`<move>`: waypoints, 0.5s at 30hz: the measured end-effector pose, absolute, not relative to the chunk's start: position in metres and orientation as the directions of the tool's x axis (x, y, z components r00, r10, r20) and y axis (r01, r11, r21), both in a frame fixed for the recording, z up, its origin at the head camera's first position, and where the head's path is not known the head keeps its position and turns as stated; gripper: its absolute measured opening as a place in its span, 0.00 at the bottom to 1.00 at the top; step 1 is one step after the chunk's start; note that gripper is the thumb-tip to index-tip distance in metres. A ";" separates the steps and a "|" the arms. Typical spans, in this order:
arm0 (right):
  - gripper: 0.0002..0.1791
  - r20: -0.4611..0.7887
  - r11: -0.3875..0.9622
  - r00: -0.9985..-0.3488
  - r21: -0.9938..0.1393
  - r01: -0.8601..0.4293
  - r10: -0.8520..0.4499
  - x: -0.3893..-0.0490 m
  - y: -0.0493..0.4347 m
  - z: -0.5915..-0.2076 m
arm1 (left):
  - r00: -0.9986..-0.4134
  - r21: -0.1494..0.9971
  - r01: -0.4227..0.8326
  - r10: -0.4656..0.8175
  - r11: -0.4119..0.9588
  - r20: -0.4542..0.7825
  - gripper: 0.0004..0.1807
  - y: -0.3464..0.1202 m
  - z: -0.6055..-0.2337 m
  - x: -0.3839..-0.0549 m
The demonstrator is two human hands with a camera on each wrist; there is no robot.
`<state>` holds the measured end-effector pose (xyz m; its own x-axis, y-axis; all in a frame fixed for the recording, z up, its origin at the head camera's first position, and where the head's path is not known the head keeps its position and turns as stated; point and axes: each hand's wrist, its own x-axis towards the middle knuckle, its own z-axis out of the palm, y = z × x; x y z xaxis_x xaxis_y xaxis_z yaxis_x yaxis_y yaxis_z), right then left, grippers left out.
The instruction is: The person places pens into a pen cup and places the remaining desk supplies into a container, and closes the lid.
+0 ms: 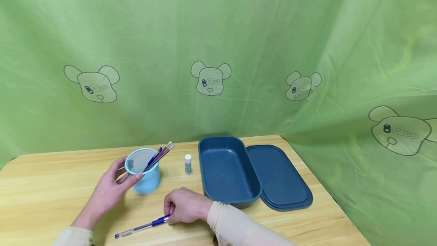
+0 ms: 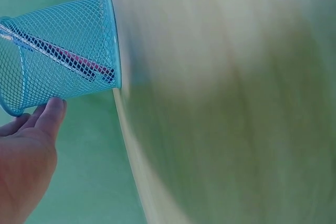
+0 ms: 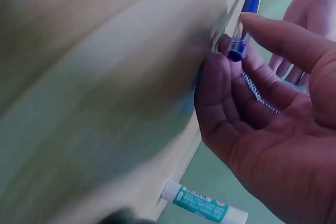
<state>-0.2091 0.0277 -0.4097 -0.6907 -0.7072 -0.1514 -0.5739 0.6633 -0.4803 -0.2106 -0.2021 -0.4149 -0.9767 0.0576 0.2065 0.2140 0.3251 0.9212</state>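
A light blue mesh pen holder [image 1: 146,183] stands upright at the left, with a blue pen [image 1: 154,156] and several pencils [image 2: 79,61] leaning inside it. My left hand [image 1: 110,185] grips its near left side, thumb in front and fingers reaching round behind. Low over the table, my right hand [image 1: 187,205] pinches one end of a clear ballpoint pen [image 1: 140,227] with a blue grip section. The pen's other end points left, toward the front of the table. In the right wrist view, thumb and fingertips close on the pen's blue-ended barrel [image 3: 250,4].
A glue stick [image 1: 188,165] with a white cap stands between the pen holder and a dark blue open box [image 1: 229,170]. The box's flat lid [image 1: 283,177] lies to its right. Behind the wooden table [image 1: 68,177] hangs a green curtain [image 1: 153,29].
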 end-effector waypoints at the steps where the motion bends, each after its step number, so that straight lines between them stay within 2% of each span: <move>1: 0.09 -0.146 0.651 -0.682 -0.489 -0.580 -0.717 -0.210 0.029 -0.409 | -0.977 0.921 0.214 0.059 0.326 0.207 0.44 -0.202 -0.415 -0.211; 6: 0.08 -0.123 0.605 -0.651 -0.529 -0.595 -0.749 -0.211 0.037 -0.405 | -0.977 0.916 0.215 0.069 0.339 0.204 0.44 -0.202 -0.416 -0.210; 11: 0.08 -0.107 0.574 -0.658 -0.605 -0.552 -0.746 -0.212 0.042 -0.398 | -0.974 0.909 0.224 0.071 0.352 0.213 0.44 -0.204 -0.412 -0.211; 15: 0.08 -0.047 0.524 -0.664 -0.657 -0.542 -0.746 -0.212 0.044 -0.396 | -0.976 0.913 0.217 0.073 0.346 0.204 0.45 -0.204 -0.412 -0.211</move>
